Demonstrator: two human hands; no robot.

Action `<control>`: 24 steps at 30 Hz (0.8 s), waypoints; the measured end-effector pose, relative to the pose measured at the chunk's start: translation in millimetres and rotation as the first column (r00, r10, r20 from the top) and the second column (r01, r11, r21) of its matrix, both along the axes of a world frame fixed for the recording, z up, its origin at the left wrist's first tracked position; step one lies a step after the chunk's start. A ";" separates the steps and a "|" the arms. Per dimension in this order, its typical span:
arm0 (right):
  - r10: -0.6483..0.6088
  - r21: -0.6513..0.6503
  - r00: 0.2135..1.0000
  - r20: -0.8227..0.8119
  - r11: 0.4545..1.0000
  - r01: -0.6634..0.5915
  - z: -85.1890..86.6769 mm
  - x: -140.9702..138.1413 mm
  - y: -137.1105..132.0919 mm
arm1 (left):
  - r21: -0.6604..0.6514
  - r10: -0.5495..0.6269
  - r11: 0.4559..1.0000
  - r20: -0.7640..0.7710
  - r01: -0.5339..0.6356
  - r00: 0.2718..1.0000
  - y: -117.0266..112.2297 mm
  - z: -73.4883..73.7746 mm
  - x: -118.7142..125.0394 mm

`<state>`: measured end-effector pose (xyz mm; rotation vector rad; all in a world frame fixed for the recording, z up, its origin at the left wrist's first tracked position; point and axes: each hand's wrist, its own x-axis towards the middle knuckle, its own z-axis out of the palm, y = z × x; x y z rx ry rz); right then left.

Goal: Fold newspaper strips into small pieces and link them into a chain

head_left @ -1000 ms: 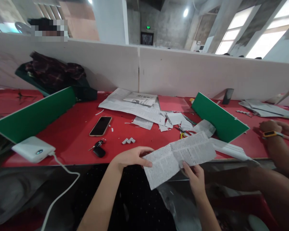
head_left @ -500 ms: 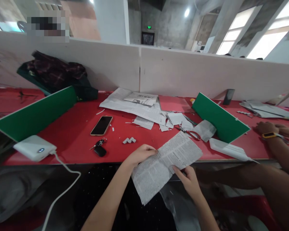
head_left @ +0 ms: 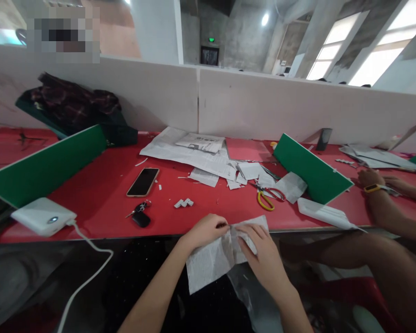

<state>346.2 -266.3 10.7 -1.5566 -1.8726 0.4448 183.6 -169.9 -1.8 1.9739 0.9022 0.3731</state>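
A sheet of densely printed paper (head_left: 210, 263), with a crease down its middle, is held over my lap at the desk's front edge. My left hand (head_left: 206, 231) has its fingers curled on the sheet's upper edge near the crease. Across the right part lies my right hand (head_left: 263, 252), gripping the paper with its fingertips close to the crease and its thumb below them. Beyond the hands, a pair of scissors (head_left: 266, 201) with red and yellow handles rests on the red desk (head_left: 180, 222). Several small folded paper pieces (head_left: 183, 203) lie left of the scissors.
On the left are a phone (head_left: 143, 181), keys (head_left: 139, 214) and a white power bank (head_left: 44, 216) with its cable. Larger sheets (head_left: 183, 157) and scraps lie at the back. Green dividers (head_left: 312, 169) stand on both sides. Another person's arms (head_left: 384, 203) rest at the right.
My right hand has moved up and turned over onto the paper, its fingers now beside the crease. The sheet has shifted down and left, uncovering the scissors' yellow handle. The view has shifted slightly.
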 end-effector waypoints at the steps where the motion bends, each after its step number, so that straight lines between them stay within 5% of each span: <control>1: -0.037 0.071 0.994 0.102 0.997 0.030 -1.1 1.2 7.1 | -0.020 -0.038 0.999 0.005 0.038 0.999 -1.3 0.6 1.0; 5: 0.071 0.023 0.968 0.241 0.997 -0.079 -7.0 9.1 27.5 | -0.071 -0.134 0.988 0.036 0.137 0.990 -4.5 3.2 3.0; 13: 0.180 -0.133 0.977 0.113 0.977 -0.164 5.4 13.7 29.4 | -0.170 -0.189 0.964 0.094 0.203 0.977 -4.9 8.1 -0.5; 24: 0.145 -0.117 0.981 -0.127 0.980 -0.160 12.2 10.5 21.0 | -0.219 -0.167 0.954 0.181 0.205 0.969 -6.8 17.1 -1.3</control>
